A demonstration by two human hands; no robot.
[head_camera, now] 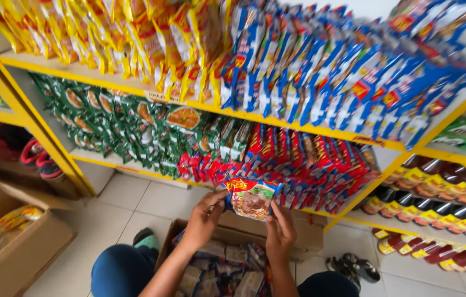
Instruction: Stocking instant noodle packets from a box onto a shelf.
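Nearest, below the red packet, an open cardboard box of more packets sits on the floor between the person's knees. The left hand pinches the red packet's left edge, and the right hand pinches its lower right corner, each grip pressed onto it. The packet is held up in front of the red packets on the yellow shelf. Beyond it stand green packets, with blue packets above.
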